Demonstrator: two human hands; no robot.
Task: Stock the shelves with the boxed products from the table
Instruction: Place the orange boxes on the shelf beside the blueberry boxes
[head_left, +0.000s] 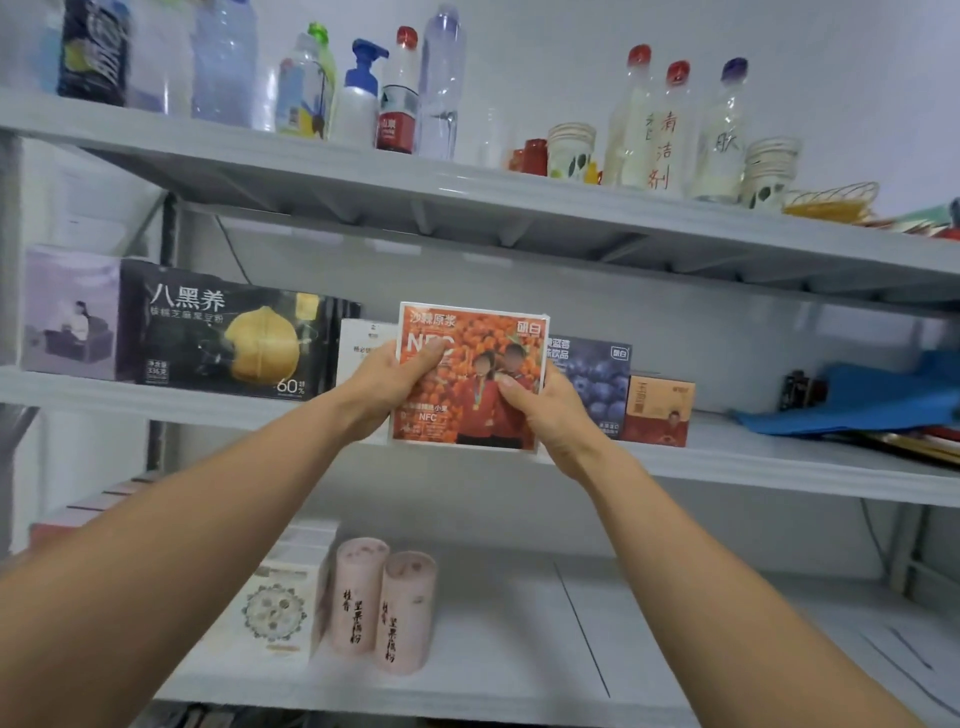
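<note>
Black walnut-sesame box (218, 338): is standing at the left of the middle shelf (156, 397), front facing out.
White carton (361, 340): is standing just beside the black box, partly hidden behind the left hand.
Left hand (387, 387): is gripping the orange box's left edge, thumb lying across the front face and fingers curling behind.
Sea-buckthorn juice box (470, 379): is being held upright between both hands, front outward, before the gap between the white carton and the blueberry box. Whether its base is touching the shelf is not clear.
Right hand (550, 410): is pinching the lower right edge, thumb on the front and fingers behind.
Blueberry drink box (597, 384): is standing just behind the right hand, on the same shelf.
Small red-orange box (660, 410): is sitting beside the blueberry box.
Handling: probably a stiff, glossy carton, likely fairly light and a little slippery.
Hold: the side edges are looking like the safest grip, leaving the base free to slide in.
</note>
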